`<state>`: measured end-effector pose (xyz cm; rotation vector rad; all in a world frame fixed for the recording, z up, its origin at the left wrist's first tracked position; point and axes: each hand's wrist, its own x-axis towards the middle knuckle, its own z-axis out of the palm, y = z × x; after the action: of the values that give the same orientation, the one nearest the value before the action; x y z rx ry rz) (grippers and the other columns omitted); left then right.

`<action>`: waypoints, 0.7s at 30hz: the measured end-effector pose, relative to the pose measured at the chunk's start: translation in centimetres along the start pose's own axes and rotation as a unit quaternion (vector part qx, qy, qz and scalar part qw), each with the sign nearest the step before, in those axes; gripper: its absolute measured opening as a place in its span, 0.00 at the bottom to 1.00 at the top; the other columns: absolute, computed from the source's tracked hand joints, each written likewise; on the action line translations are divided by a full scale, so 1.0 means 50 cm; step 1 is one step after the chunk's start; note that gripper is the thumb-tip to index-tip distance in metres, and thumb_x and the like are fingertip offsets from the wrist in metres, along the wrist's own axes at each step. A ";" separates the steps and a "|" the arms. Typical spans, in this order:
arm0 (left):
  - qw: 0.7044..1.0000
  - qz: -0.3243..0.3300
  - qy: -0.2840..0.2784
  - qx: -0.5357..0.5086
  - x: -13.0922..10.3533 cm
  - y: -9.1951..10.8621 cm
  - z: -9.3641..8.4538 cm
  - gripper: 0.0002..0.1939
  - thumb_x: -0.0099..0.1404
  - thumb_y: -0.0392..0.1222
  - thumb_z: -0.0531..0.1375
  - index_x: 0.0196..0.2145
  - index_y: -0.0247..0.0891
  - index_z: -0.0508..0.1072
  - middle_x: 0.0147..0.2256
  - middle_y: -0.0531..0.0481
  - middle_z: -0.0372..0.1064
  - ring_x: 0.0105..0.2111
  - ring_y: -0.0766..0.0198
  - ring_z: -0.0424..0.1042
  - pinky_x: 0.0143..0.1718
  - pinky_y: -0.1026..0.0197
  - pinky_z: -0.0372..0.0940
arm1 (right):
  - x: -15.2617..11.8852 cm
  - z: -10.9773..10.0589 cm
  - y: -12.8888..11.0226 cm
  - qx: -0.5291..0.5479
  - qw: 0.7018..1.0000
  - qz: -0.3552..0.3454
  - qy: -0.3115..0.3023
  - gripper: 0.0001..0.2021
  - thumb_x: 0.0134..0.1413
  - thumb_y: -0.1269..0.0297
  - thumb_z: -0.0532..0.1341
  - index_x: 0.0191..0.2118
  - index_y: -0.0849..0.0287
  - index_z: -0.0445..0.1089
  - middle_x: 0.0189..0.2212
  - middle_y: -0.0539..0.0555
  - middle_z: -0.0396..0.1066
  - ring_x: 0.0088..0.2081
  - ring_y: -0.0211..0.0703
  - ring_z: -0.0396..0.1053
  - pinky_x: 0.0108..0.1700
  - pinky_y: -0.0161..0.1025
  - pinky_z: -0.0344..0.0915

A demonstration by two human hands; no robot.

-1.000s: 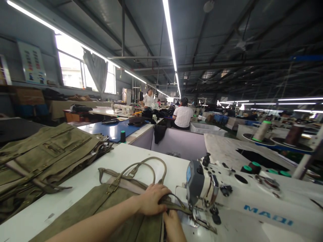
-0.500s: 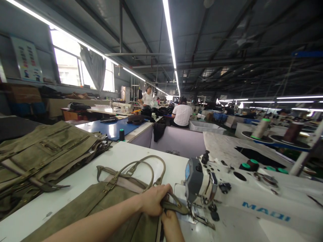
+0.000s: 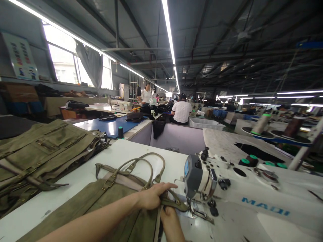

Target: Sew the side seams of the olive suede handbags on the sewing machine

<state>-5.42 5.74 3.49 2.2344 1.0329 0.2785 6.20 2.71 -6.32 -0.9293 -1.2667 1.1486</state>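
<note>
An olive-green canvas bag (image 3: 93,205) lies flat on the white sewing table, its looped handles (image 3: 151,168) and metal rings toward the far side. My left hand (image 3: 152,197) is closed over the bag's edge and the base of a strap tab (image 3: 174,203), with the index finger stretched toward the machine. Below it, my right hand (image 3: 169,215) grips the same tab from underneath; its fingertips are partly hidden. The tab's tip reaches the presser foot (image 3: 193,210) of a white sewing machine (image 3: 242,198). Whether it lies under the foot is hard to see.
A stack of similar olive bag pieces (image 3: 47,148) covers the table's left side. Behind stand a blue-topped table (image 3: 108,127) and a black thread spool (image 3: 120,132). Larger thread cones (image 3: 261,124) stand at right. A seated person (image 3: 181,111) and a standing person (image 3: 146,95) are farther off.
My left index finger has straightened out toward the machine; before, it was curled over the strap. The tab, the bag and my right hand stay nearly in place. The view has shifted slightly.
</note>
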 end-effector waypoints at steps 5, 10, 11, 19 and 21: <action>0.995 0.078 0.016 0.061 -0.012 0.024 -0.008 0.48 0.45 0.21 0.53 0.64 0.48 0.60 0.52 0.46 0.67 0.53 0.52 0.67 0.57 0.51 0.61 | -0.002 0.015 -0.022 -0.001 1.000 -0.011 0.020 0.17 0.51 0.55 0.63 0.47 0.51 0.74 0.44 0.55 0.76 0.54 0.55 0.69 0.56 0.48 0.66; 0.982 0.036 0.003 0.184 -0.062 -0.002 -0.049 0.55 0.45 0.21 0.54 0.69 0.48 0.43 0.53 0.45 0.65 0.53 0.51 0.66 0.58 0.47 0.59 | -0.022 0.004 -0.034 0.012 1.000 0.018 0.021 0.18 0.54 0.59 0.60 0.50 0.52 0.71 0.48 0.54 0.75 0.53 0.53 0.70 0.57 0.51 0.65; 0.977 0.019 0.004 0.210 -0.077 -0.016 -0.053 0.55 0.47 0.21 0.54 0.69 0.50 0.42 0.54 0.45 0.64 0.55 0.51 0.65 0.60 0.44 0.56 | -0.025 0.000 -0.035 0.014 0.999 0.022 0.020 0.18 0.54 0.60 0.60 0.51 0.52 0.71 0.48 0.54 0.75 0.53 0.53 0.69 0.57 0.52 0.65; 0.990 0.112 0.023 0.080 -0.139 -0.028 -0.052 0.42 0.48 0.23 0.50 0.61 0.45 0.59 0.64 0.49 0.53 0.65 0.55 0.51 0.67 0.44 0.37 | -0.024 -0.012 -0.051 -0.036 0.999 0.000 0.025 0.12 0.52 0.62 0.62 0.44 0.53 0.74 0.44 0.52 0.76 0.54 0.51 0.68 0.62 0.51 0.58; 0.989 0.145 0.000 0.037 -0.124 0.003 -0.053 0.32 0.56 0.28 0.52 0.58 0.43 0.62 0.54 0.49 0.66 0.57 0.56 0.62 0.65 0.49 0.46 | -0.026 -0.015 -0.053 -0.063 0.998 -0.006 0.023 0.10 0.52 0.63 0.61 0.41 0.54 0.74 0.42 0.52 0.76 0.53 0.51 0.68 0.62 0.49 0.58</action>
<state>-10.63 2.33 6.11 2.4525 0.7254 0.3688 7.36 0.97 -4.13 -1.0334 -1.3174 1.0408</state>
